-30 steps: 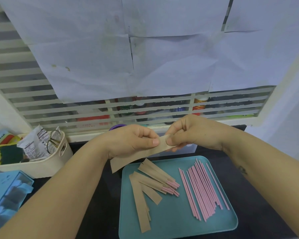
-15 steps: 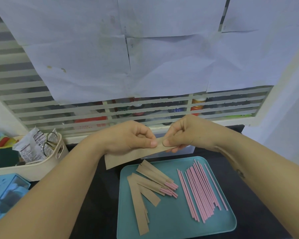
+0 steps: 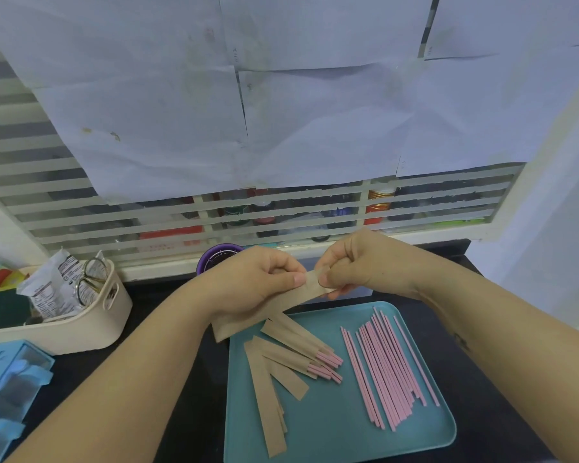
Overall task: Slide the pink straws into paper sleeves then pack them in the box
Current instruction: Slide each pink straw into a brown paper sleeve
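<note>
Both hands hold one brown paper sleeve (image 3: 301, 295) above the far edge of a teal tray (image 3: 341, 429). My left hand (image 3: 258, 282) pinches its middle; my right hand (image 3: 351, 262) pinches its upper end. No straw shows in this sleeve. On the tray, several loose pink straws (image 3: 388, 365) lie in a bundle at the right. Several sleeved straws (image 3: 298, 345) with pink tips showing lie at the tray's left, over empty brown sleeves (image 3: 264, 399). A light blue box (image 3: 4, 389) sits at the lower left.
A cream basket (image 3: 91, 322) with scissors and packets stands at the left. A purple cup (image 3: 214, 255) sits behind my left hand. A slatted white window frame with taped paper sheets closes off the far side. The counter is dark.
The hands keep hold of the same sleeve; the sleeve's lower end has shifted slightly right, towards the tray's corner. The camera moved a little.
</note>
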The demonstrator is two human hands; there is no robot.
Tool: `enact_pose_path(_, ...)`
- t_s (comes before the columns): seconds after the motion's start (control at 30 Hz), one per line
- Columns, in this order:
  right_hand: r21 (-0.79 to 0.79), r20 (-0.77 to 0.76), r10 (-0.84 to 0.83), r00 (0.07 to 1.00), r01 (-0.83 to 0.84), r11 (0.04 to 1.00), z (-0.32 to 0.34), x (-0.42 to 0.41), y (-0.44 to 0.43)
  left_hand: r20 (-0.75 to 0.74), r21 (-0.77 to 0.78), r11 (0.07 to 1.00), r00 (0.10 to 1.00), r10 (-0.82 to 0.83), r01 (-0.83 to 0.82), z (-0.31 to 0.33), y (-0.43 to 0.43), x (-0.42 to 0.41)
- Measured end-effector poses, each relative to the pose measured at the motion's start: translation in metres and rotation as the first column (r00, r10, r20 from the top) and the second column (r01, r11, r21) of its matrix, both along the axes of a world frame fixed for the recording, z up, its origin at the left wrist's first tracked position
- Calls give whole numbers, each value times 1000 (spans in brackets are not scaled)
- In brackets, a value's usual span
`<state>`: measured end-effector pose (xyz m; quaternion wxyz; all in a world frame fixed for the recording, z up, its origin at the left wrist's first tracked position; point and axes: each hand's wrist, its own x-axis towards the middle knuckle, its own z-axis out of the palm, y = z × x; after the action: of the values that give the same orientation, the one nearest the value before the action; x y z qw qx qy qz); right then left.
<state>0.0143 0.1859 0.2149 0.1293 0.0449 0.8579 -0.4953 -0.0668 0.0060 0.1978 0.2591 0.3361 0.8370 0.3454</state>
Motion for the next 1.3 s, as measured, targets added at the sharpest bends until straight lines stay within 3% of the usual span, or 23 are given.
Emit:
enact_pose_path(0.2,12,5,-15,1000,15,1000,-1,0,0,325,196,975,945,40,-109,-8,2,-1)
enact_pose_path(0.43,-138,56,-24,998,31,990,-1,1,4,354,234,966,935,21,-111,-13,-3,-6)
enact_pose_path(0.5,-194,72,-30,997,43,980,0,0,4,305,207,973,952,39,-106,-12,-4,-6)
enact_pose_path(0.67,-206,82,-39,996,55,977,-2,0,3,25,68,998,1000,-14,12,-2,0,0)
enact_pose_path(0.83,-117,24,-32,999,35,993,-1,-1,0,-28,19,998,998,-58,58,0,1,2)
enact_pose_path(1.13,-4,-66,39,997,-40,999,-5,-1,2,214,68,997,975,-52,38,-4,-4,6)
enact_pose_path(1.23,5,-74,46,996,-46,999,-10,-2,4,391,132,990,920,-2,-54,-11,-2,10)
enact_pose_path(1.3,-17,-59,46,997,-47,999,-15,-3,8,390,125,988,920,35,-91,-16,0,10)
